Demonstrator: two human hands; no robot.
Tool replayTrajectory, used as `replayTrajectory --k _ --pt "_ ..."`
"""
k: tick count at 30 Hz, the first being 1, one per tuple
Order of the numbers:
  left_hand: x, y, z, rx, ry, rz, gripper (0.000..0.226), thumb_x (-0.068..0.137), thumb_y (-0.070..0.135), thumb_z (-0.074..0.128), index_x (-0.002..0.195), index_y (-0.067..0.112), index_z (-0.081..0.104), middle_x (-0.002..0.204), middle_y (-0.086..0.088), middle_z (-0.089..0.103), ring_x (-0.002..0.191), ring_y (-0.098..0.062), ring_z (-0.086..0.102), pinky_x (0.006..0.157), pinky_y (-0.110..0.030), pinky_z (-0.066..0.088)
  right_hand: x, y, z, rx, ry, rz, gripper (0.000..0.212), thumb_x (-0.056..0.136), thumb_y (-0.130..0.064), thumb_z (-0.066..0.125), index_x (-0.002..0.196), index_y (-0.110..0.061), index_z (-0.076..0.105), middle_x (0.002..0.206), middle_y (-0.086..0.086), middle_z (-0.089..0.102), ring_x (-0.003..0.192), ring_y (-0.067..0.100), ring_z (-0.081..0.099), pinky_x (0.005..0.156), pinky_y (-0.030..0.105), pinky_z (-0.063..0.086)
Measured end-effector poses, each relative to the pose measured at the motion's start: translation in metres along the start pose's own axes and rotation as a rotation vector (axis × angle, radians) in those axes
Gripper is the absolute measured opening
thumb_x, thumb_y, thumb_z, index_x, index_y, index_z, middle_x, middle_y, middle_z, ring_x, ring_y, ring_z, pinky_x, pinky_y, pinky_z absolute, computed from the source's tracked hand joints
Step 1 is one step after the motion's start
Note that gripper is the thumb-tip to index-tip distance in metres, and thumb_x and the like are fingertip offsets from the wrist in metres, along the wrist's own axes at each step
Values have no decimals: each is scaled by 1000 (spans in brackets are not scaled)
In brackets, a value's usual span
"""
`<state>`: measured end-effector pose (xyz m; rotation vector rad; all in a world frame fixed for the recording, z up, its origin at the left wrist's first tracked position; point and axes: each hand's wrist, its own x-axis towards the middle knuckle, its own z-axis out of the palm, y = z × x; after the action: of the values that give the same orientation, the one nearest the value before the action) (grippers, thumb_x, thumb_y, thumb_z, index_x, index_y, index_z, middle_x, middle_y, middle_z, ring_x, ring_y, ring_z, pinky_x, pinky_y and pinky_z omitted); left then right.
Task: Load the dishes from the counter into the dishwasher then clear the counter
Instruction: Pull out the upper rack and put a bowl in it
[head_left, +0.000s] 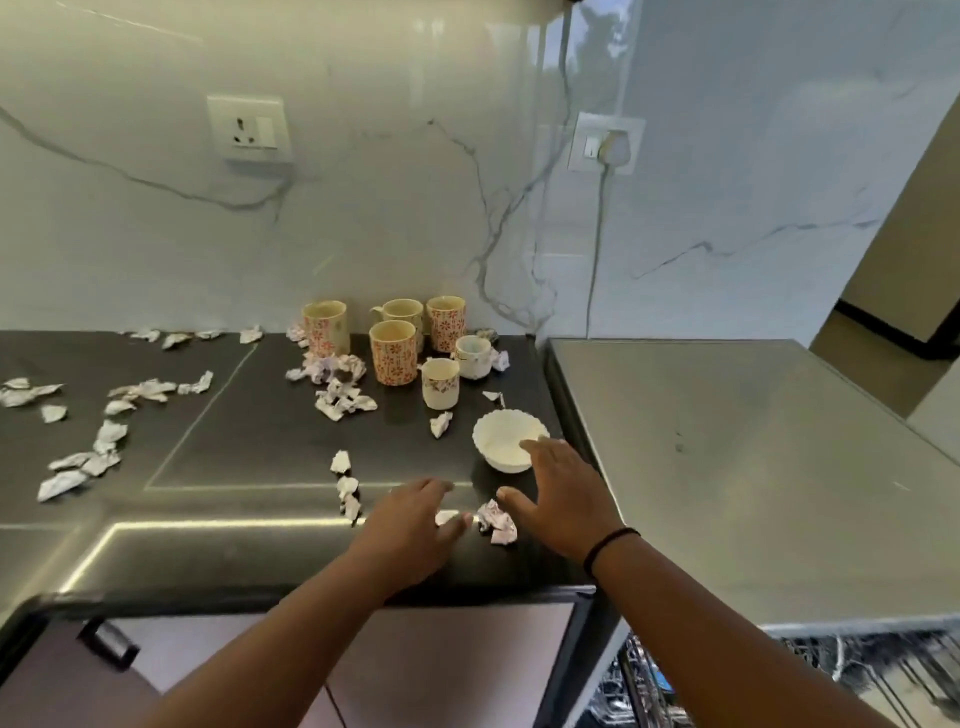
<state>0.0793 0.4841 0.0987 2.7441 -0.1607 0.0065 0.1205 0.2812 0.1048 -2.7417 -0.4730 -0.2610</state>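
A white scalloped bowl (506, 435) sits on the dark counter (249, 447) near its right end. My right hand (558, 496) reaches over the counter with straight fingers, its fingertips at the bowl's near rim. My left hand (410, 522) hovers low beside it, fingers relaxed, holding nothing. A crumpled paper (497, 521) lies between the two hands. Behind the bowl stand several mugs: floral orange ones (393, 352) and two small white cups (440, 383). The open dishwasher rack (727, 680) shows at the bottom right.
Crumpled paper scraps (83, 462) are scattered over the counter's left and middle. The dishwasher's steel top (727, 467) adjoins the counter on the right. A plugged cord (597, 234) hangs down the marble wall. Cabinet doors (363, 670) are below.
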Motion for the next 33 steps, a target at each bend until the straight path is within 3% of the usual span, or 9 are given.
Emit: replayTrajectory --k 8,12,14,18,22,24,26,30,33 --pt "96 -16 -4 -194 -167 -59 68 90 50 56 147 25 29 152 1 34 136 -18 36 110 -33 31 46 37 19 291 -112 294 114 67 -53 79 151 -23 8 157 1 16 144 17 18 116 30 20" --pt "134 -17 9 -644 -322 -98 71 89 28 65 147 20 26 146 1 39 125 -15 45 101 -26 36 57 41 38 559 -204 467 131 61 -36 87 151 -30 -7 156 -1 22 141 13 25 115 29 23" --pt "149 -18 14 -841 -423 -101 58 85 20 66 136 19 39 135 5 48 112 -10 52 90 -20 40 63 38 45 621 -179 524 132 62 -30 88 152 -26 -9 149 -3 31 134 8 32 111 24 25" --pt "168 -20 20 -1092 -514 -145 55 77 12 63 130 19 48 115 -3 63 97 -12 61 62 -12 48 72 36 61 678 -99 594 130 58 -35 90 153 -24 1 149 -8 32 130 3 34 110 23 27" --pt "173 -22 17 -1177 -543 -172 68 68 28 64 134 24 47 119 0 62 107 -17 58 83 -29 49 70 32 59 758 -26 606 116 61 -28 89 150 -27 15 141 -15 36 130 3 36 111 23 30" --pt "173 -17 14 -1238 -533 -189 51 82 32 66 130 27 50 119 0 63 109 -20 58 94 -37 47 68 30 48 847 50 600 110 59 -26 89 147 -30 23 139 -16 40 130 3 39 111 27 35" --pt "171 -5 7 -1308 -506 -205 31 88 36 59 119 30 56 115 0 64 108 -20 59 94 -39 47 63 28 31 949 135 597 99 56 -24 87 138 -35 33 133 -17 47 125 4 46 105 26 42" --pt "166 31 -10 -1369 -493 -103 43 82 49 54 116 25 63 111 1 69 106 -17 63 86 -35 48 43 28 -8 1224 313 551 84 60 -4 81 132 -32 47 129 -6 56 122 18 53 93 32 51" --pt "154 66 -13 -1401 -553 19 49 81 55 60 118 24 64 114 5 69 111 -13 61 84 -33 46 18 35 -36 1549 384 457 87 64 11 71 139 -19 41 139 14 47 127 36 48 90 40 53"
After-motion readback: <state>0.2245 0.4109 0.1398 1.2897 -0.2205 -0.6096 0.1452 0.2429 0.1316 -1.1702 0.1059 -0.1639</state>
